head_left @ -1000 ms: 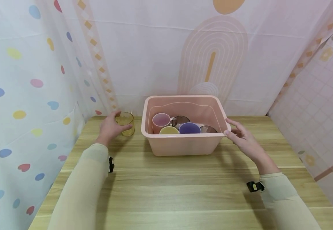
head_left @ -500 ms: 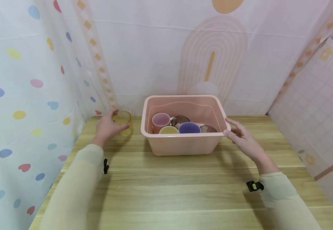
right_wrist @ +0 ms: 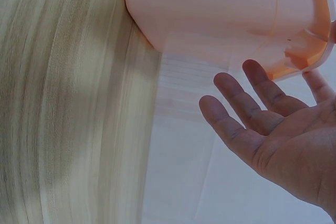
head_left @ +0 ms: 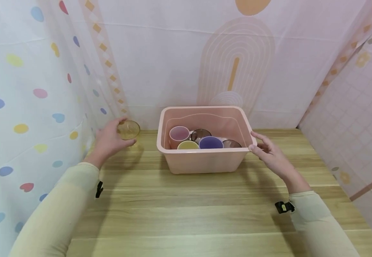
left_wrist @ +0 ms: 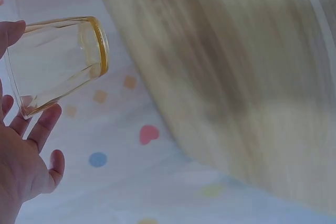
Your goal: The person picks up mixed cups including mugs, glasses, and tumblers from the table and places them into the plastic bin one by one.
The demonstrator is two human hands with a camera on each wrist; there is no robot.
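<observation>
Left of centre in the head view, the left hand (head_left: 109,141) grasps one clear amber drinking glass (head_left: 128,129), its fingers (left_wrist: 44,127) curled round the base and side; the glass is tilted, mouth turned toward the camera, and is lifted just above the pale wood-grain surface (head_left: 205,210) near its far left corner. In the left wrist view the same glass sits at the upper left of the frame, lying slanted across the fingertips, rim pointing right. At the centre of the head view stands one rectangular salmon-pink plastic tub (head_left: 205,160), open at the top. Inside it five cups can be counted: one pink mug (head_left: 179,134) at the left, one yellow cup (head_left: 188,145) in front of it, one purple cup (head_left: 211,142) in the middle, and two dark smoky glasses, one (head_left: 200,134) behind and one (head_left: 232,144) at the right. The right hand (head_left: 269,155) is at the tub's right front corner, fingers (right_wrist: 236,100) straight and spread, released and grasping nothing; in the head view the fingertips are at the rim, and the right wrist view shows them beside the rim's underside in the upper right of the frame. Both forearms wear one pale beige sleeve each, and each wrist carries one black strap.
</observation>
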